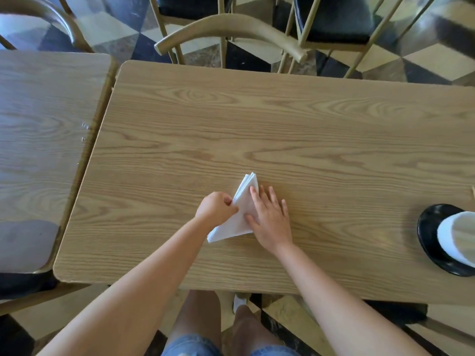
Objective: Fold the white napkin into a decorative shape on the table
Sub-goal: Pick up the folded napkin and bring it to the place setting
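Note:
The white napkin [240, 214] lies folded into a narrow triangle on the wooden table [282, 129], its tip pointing away from me. My left hand [217, 208] pinches the napkin's left edge between thumb and fingers. My right hand [270, 218] lies flat with spread fingers, pressing the napkin's right side down against the table. The lower right corner of the napkin is hidden under that palm.
A black plate [429, 235] holding a white object [457, 237] sits at the table's right edge. A second table [43, 119] adjoins on the left. Wooden chairs [231, 34] stand along the far side over a checkered floor.

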Available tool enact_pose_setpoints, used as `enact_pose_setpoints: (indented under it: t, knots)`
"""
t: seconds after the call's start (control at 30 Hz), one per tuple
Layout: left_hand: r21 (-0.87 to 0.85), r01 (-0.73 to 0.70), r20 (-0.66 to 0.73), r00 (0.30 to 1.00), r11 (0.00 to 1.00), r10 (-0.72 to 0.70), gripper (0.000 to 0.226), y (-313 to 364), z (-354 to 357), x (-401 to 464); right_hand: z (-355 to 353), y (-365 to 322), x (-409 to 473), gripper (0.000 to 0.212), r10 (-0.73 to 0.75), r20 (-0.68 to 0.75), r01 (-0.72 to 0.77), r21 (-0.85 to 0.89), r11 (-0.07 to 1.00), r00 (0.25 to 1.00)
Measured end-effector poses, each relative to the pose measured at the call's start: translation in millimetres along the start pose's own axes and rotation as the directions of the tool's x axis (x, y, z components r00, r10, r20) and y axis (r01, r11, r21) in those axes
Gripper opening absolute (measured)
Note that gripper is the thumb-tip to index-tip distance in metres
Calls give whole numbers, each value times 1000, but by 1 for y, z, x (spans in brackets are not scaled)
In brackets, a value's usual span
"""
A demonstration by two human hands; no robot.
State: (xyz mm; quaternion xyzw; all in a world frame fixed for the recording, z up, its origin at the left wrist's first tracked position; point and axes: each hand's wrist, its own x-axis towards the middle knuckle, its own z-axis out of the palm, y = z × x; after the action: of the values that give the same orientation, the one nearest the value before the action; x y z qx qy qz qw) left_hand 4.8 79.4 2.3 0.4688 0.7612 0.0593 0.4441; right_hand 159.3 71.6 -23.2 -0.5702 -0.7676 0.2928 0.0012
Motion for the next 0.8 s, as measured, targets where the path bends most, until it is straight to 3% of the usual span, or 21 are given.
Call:
enact_pose_setpoints:
  t: [0.13,0.33,0.6,0.8]
  knots:
    - [-185,30,32,999,982,-25,7,6,-5,-12,-12,-1,3,62,24,-22,-17,282,959,999]
    - [-457,26,51,999,889,-3,9,35,-16,-37,-46,12,-10,53,116,2,-91,636,767,993]
    - [-679,65,195,976,731,94,20,62,-19,-67,-99,36,-38,24,199,13,-112,860,497,980]
    - [-710,21,246,944,704,220,20,77,-13,-91,-126,44,-69,15,272,-80,-38,914,404,959]
